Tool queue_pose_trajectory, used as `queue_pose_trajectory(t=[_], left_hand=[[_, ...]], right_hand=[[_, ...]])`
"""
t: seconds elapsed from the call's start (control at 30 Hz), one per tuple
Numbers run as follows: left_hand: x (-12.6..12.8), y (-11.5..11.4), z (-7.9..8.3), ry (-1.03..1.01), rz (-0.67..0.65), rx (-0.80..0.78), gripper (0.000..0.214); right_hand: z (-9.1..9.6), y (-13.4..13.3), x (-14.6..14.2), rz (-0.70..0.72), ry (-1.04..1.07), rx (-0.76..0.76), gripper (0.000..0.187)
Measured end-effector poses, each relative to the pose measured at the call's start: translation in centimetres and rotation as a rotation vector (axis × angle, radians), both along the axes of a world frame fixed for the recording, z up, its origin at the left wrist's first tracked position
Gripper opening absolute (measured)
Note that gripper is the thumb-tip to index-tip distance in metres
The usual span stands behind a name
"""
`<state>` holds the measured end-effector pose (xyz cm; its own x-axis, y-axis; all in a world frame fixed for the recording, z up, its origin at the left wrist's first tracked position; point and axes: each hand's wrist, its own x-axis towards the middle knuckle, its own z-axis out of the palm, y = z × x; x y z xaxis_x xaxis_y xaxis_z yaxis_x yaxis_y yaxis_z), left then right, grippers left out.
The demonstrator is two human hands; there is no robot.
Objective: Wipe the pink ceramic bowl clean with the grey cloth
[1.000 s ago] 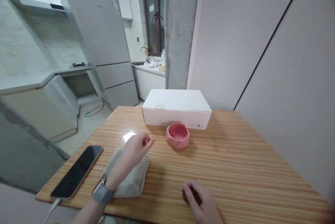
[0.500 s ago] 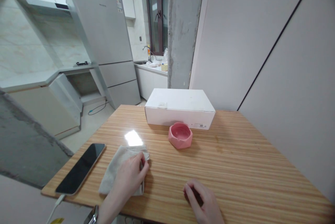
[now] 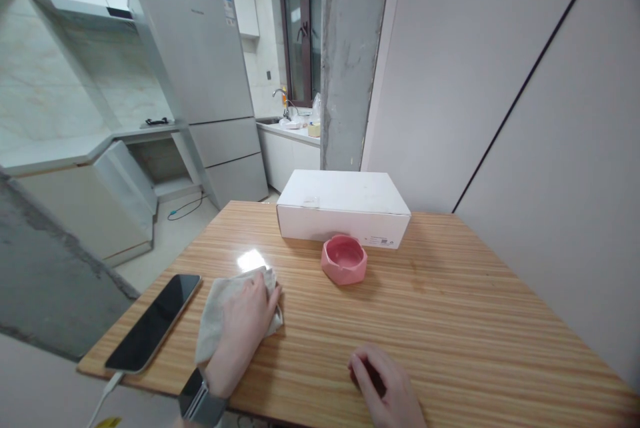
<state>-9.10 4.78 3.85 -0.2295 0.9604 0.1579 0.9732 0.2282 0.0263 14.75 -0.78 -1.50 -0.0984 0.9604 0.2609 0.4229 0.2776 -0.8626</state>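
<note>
My left hand (image 3: 249,311) lies over a folded light grey cloth (image 3: 213,321), gripping it near its far right part with the fingers bent; the fingertips are partly hidden. The cloth rests on the wood-grain table (image 3: 450,335). My right hand (image 3: 385,385) rests at the near side of the table with its fingers curled in, and no object shows in it. Ahead, between the two hands, stands a pink faceted bowl (image 3: 344,268), apart from both. A dark watch (image 3: 200,398) is on my left wrist.
A white box (image 3: 345,208) stands right behind the pink bowl. At the table's left edge lies a black phone (image 3: 155,321) with a white cable (image 3: 111,385) plugged in. Beyond the table are a concrete pillar (image 3: 350,68), a fridge (image 3: 195,48) and a wall (image 3: 500,68).
My left hand has moved forward a little, and the cloth has slid and turned with it, its near edge now farther up the table. The right hand, bowl and box have stayed put.
</note>
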Motion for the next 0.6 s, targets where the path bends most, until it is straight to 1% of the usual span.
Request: queue_pose_trajectory(t=[0.07, 0.13, 0.2, 0.27, 0.33, 0.4, 0.47, 0.5, 0.53, 0.6], left_hand=[[0.2, 0.3, -0.3, -0.009, -0.007, -0.018, 0.031], [0.2, 0.5, -0.3, -0.03, -0.006, -0.043, 0.025], [0.2, 0.7, -0.2, -0.049, -0.024, -0.075, 0.021], [0.4, 0.9, -0.1, -0.071, -0.067, -0.097, 0.019], [1.2, 0.8, 0.0, -0.131, -0.131, -0.111, 0.017], [3.0, 0.4, 0.1, -0.27, -0.209, -0.117, 0.013], [5.6, -0.4, 0.1, -0.487, -0.311, -0.1, 0.01], [7.2, -0.9, 0.0, -0.612, -0.357, -0.101, 0.01], [8.7, -1.5, -0.2, -0.724, -0.39, -0.11, 0.011], [11.7, -2.7, -0.8, -0.858, -0.454, -0.083, 0.01]], right_hand=[[0.1, -0.1, 0.1, 0.009, 0.003, -0.005, 0.039], [0.2, -0.1, 0.2, 0.024, 0.006, -0.024, 0.039], [0.0, 0.1, 0.2, 0.03, 0.009, -0.071, 0.04], [-0.1, 0.8, 0.3, 0.045, 0.06, -0.175, 0.043], [0.0, 1.7, 0.2, 0.053, 0.217, -0.325, 0.049], [0.6, 2.6, 0.0, 0.032, 0.47, -0.497, 0.062], [1.5, 3.0, -0.1, 0.064, 0.699, -0.69, 0.071], [1.9, 3.0, -0.1, 0.1, 0.803, -0.747, 0.069], [2.3, 2.8, -0.1, 0.145, 0.878, -0.761, 0.063], [2.7, 2.3, 0.0, 0.142, 0.922, -0.753, 0.05]])
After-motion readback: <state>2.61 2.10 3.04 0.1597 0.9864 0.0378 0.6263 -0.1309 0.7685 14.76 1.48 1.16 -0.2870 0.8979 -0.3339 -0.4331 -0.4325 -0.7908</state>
